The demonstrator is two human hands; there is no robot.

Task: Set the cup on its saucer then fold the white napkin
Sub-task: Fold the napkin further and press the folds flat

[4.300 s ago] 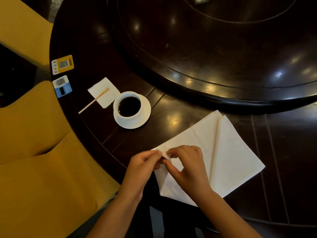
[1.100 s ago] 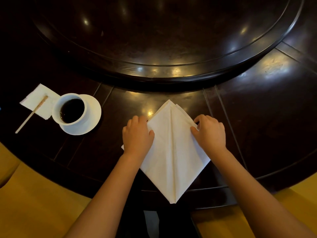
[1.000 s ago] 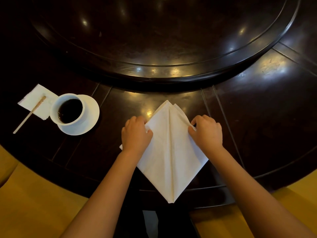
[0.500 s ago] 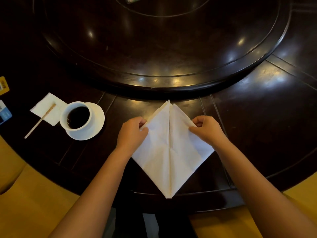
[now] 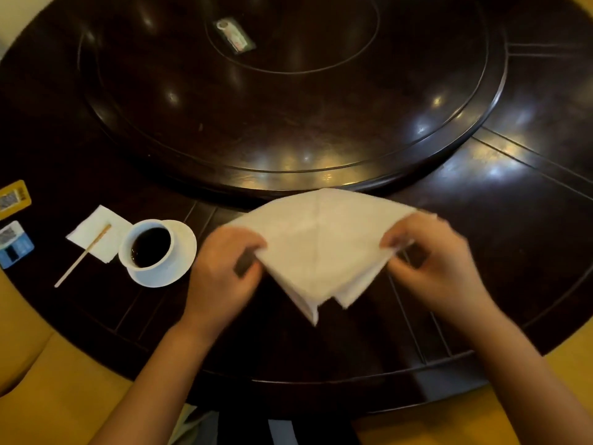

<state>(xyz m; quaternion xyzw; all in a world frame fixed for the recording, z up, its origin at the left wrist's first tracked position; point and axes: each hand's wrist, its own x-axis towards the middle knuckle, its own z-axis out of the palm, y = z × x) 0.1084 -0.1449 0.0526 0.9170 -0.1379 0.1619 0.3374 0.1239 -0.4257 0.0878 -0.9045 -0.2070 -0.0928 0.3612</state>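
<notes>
A white cup (image 5: 148, 245) of dark drink stands on its white saucer (image 5: 183, 258) at the left of the dark table. The white napkin (image 5: 321, 245), folded into a kite shape, is lifted off the table between my hands and looks blurred. My left hand (image 5: 224, 271) pinches its left corner. My right hand (image 5: 430, 261) pinches its right corner. The napkin's lower tip hangs free at the middle.
A small paper napkin (image 5: 96, 232) with a wooden stir stick (image 5: 80, 256) lies left of the cup. Two code cards (image 5: 12, 226) sit at the table's left edge. A raised turntable (image 5: 288, 91) fills the far side. Yellow chairs (image 5: 48, 396) flank me.
Both hands have lifted the napkin from the table by its side corners, and its lower point has risen. My view has tilted up, showing more of the turntable.
</notes>
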